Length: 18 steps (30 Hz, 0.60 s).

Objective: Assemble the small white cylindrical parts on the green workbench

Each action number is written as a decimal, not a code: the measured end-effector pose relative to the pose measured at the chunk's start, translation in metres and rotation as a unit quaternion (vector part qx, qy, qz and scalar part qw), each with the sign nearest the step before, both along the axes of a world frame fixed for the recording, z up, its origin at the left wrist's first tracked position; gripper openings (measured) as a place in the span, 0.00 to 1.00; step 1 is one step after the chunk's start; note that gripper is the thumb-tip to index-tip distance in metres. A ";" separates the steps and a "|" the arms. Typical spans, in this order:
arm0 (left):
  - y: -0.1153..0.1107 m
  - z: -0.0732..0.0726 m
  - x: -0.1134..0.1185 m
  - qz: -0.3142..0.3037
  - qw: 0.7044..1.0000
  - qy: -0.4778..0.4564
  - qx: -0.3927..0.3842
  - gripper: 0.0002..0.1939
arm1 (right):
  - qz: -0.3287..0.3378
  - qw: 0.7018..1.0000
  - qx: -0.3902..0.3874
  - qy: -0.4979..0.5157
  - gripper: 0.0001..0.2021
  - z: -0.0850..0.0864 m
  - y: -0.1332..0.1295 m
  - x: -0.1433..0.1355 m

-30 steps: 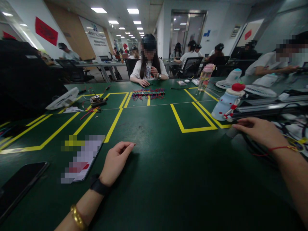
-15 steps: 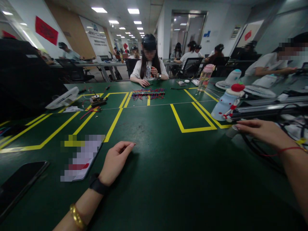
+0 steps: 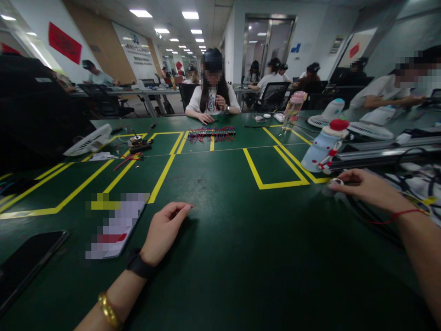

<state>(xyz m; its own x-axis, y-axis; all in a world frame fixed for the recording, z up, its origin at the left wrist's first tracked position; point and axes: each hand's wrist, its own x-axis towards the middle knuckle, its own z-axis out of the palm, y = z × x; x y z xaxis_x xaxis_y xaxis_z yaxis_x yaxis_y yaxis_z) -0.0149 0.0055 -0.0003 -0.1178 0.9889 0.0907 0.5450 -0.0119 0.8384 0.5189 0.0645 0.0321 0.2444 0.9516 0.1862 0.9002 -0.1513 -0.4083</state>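
Observation:
My right hand point(image 3: 367, 188) reaches to the right side of the green table and has its fingertips closed on a small grey cylinder point(image 3: 336, 185) with a pale ringed top. Just behind it stands a light-blue bottle point(image 3: 315, 149) with a red cap. My left hand point(image 3: 165, 232) rests on the table left of the middle, thumb and fingers pinched together. A tiny dark bit shows at its fingertips, too small to name. To the left of that hand lies a phone point(image 3: 129, 230) with a lit, blurred-out screen.
A dark phone point(image 3: 32, 262) lies at the near left. Black cables point(image 3: 375, 220) crowd the right edge. Across the table a person sits behind a row of wired parts point(image 3: 212, 134). A pink-capped bottle point(image 3: 293, 110) and white fans point(image 3: 87, 140) stand farther back.
My right hand has tipped the grey cylinder so its ringed top shows, and has shifted slightly left. The left hand stays nearly where it was.

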 end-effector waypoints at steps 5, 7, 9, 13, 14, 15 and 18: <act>0.000 0.000 0.001 0.000 1.000 0.010 -0.004 0.18 | -0.012 1.000 -0.010 0.009 0.25 0.006 -0.002 -0.033; 0.000 -0.001 0.002 -0.003 1.000 0.018 0.000 0.18 | 0.030 0.997 0.043 0.058 0.23 0.005 -0.009 -0.071; 0.000 -0.002 0.003 -0.011 1.000 0.027 0.009 0.17 | 0.123 0.980 0.082 0.136 0.21 0.001 -0.020 -0.119; 0.000 -0.002 0.002 -0.019 0.999 0.044 0.015 0.16 | 0.326 0.915 0.085 0.223 0.14 -0.011 -0.052 -0.210; 0.000 -0.002 0.002 -0.022 0.999 0.046 0.013 0.16 | 0.355 0.904 0.074 0.227 0.12 -0.014 -0.060 -0.226; 0.000 -0.002 0.001 -0.026 0.998 0.047 0.012 0.15 | 0.376 0.896 0.062 0.228 0.12 -0.017 -0.066 -0.238; 0.000 -0.001 0.001 -0.041 0.998 0.048 0.011 0.15 | 0.393 0.890 0.031 0.230 0.14 -0.024 -0.078 -0.255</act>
